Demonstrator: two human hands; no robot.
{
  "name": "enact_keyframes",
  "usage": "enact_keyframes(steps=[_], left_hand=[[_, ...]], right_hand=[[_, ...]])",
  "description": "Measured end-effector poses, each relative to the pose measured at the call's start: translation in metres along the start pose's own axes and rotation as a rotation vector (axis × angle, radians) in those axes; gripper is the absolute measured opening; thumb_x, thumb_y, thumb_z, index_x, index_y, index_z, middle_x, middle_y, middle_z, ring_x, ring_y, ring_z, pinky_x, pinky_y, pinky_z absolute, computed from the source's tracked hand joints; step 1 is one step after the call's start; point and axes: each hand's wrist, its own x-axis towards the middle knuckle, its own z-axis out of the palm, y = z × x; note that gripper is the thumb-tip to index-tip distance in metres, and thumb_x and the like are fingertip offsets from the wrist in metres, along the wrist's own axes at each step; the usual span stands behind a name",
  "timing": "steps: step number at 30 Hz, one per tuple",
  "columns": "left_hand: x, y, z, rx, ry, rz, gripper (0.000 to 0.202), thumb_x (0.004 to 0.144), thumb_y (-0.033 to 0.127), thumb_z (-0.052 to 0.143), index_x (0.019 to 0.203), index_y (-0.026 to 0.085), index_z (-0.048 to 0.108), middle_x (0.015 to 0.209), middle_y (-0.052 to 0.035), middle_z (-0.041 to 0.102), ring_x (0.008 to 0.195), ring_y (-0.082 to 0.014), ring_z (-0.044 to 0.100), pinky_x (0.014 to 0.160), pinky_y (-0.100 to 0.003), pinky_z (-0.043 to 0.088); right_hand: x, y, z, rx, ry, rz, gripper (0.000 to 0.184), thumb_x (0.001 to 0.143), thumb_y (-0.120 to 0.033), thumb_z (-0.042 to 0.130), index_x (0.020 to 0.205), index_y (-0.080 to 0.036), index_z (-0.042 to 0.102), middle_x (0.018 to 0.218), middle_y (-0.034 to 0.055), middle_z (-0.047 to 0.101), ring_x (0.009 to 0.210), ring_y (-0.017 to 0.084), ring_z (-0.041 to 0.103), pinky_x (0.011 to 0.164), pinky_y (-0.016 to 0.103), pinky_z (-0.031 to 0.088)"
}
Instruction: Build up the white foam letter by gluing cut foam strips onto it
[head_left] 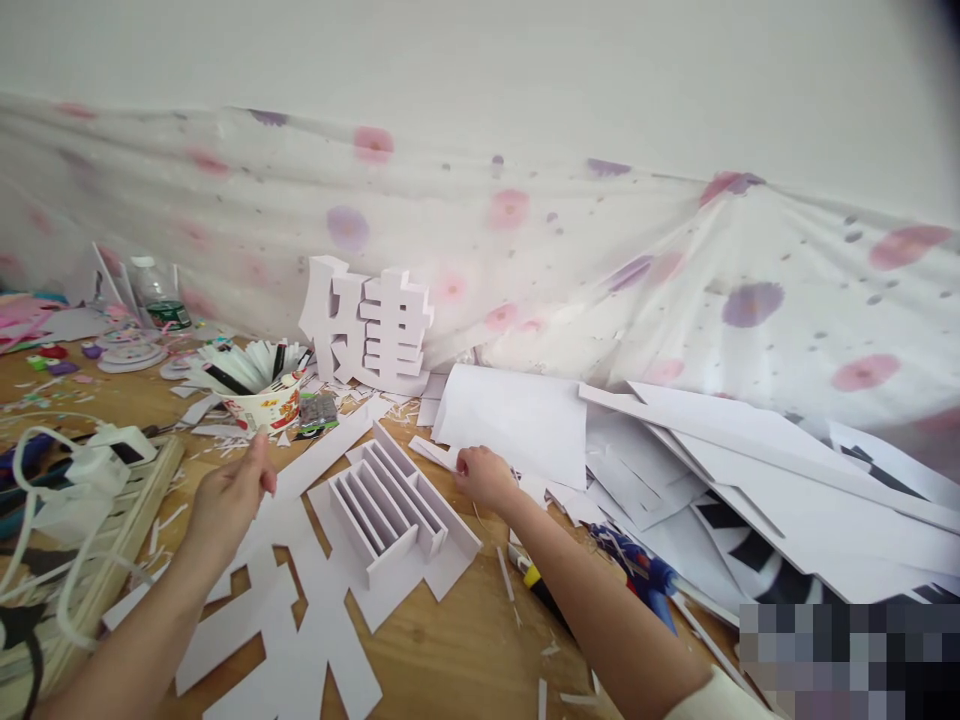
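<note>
My right hand (486, 478) is closed, its fingers pinching the end of a narrow white foam board strip (429, 450). My left hand (229, 492) hovers above the white pieces at left, index finger stretched out and thumb apart, with nothing visible in it. Between the hands lies a partly built white foam board character (450, 565), with several thin upright walls on its flat base. Nearer to me, a flat cut-out piece (300, 650) adjoins it. A finished three-dimensional white character (375, 330) stands upright at the back.
A paper bowl (262, 412) of pens and white strips stands behind my left hand. Plugs in a power strip (161, 475) are at left. A blue glue gun (637, 565) and yellow-black cutter (541, 590) lie near my right forearm; white sheets (795, 490) pile up at right.
</note>
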Motion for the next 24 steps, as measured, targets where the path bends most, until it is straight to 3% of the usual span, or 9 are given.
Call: enact_keyframes(steps=[3, 6, 12, 16, 24], left_hand=[[0.0, -0.002, 0.0, 0.033, 0.009, -0.066, 0.05, 0.075, 0.062, 0.044, 0.048, 0.02, 0.042, 0.038, 0.0059, 0.029, 0.038, -0.0096, 0.029, 0.039, -0.023, 0.024], [-0.001, -0.009, 0.003, 0.12, -0.072, 0.011, 0.046, 0.071, 0.06, 0.05, 0.05, 0.02, 0.043, 0.042, 0.0061, 0.032, 0.042, -0.0097, 0.031, 0.043, -0.023, 0.026], [-0.004, -0.022, 0.01, 0.119, -0.175, 0.06, 0.04, 0.071, 0.059, 0.051, 0.059, 0.02, 0.053, 0.045, 0.0062, 0.039, 0.045, -0.0106, 0.037, 0.044, -0.022, 0.029], [-0.008, -0.017, 0.01, 0.079, -0.232, -0.007, 0.04, 0.072, 0.06, 0.049, 0.063, 0.022, 0.055, 0.04, 0.007, 0.039, 0.041, -0.0111, 0.038, 0.043, -0.022, 0.031], [-0.011, -0.021, 0.013, 0.061, -0.214, -0.03, 0.051, 0.068, 0.064, 0.051, 0.044, 0.02, 0.038, 0.037, 0.0067, 0.031, 0.039, -0.0098, 0.032, 0.042, -0.022, 0.028]], right_hand=[[0.001, 0.004, -0.003, 0.001, -0.006, 0.04, 0.018, 0.075, -0.023, 0.049, 0.087, -0.02, 0.062, 0.091, 0.007, 0.065, 0.086, 0.02, 0.056, 0.063, 0.027, 0.037], [0.002, 0.005, -0.004, 0.001, -0.022, 0.054, 0.017, 0.074, -0.026, 0.05, 0.085, -0.02, 0.062, 0.089, 0.0062, 0.065, 0.084, 0.02, 0.057, 0.062, 0.026, 0.036], [0.004, 0.006, -0.006, -0.003, -0.007, 0.121, 0.017, 0.077, -0.025, 0.047, 0.086, -0.02, 0.061, 0.089, 0.0062, 0.065, 0.086, 0.019, 0.056, 0.061, 0.026, 0.036], [0.003, 0.008, -0.008, -0.011, 0.024, 0.18, 0.016, 0.077, -0.022, 0.046, 0.085, -0.02, 0.06, 0.09, 0.0066, 0.064, 0.087, 0.019, 0.056, 0.063, 0.026, 0.037], [0.008, 0.014, -0.009, -0.035, 0.118, 0.297, 0.017, 0.081, -0.022, 0.045, 0.093, -0.018, 0.056, 0.097, 0.0086, 0.06, 0.093, 0.021, 0.054, 0.067, 0.028, 0.039]])
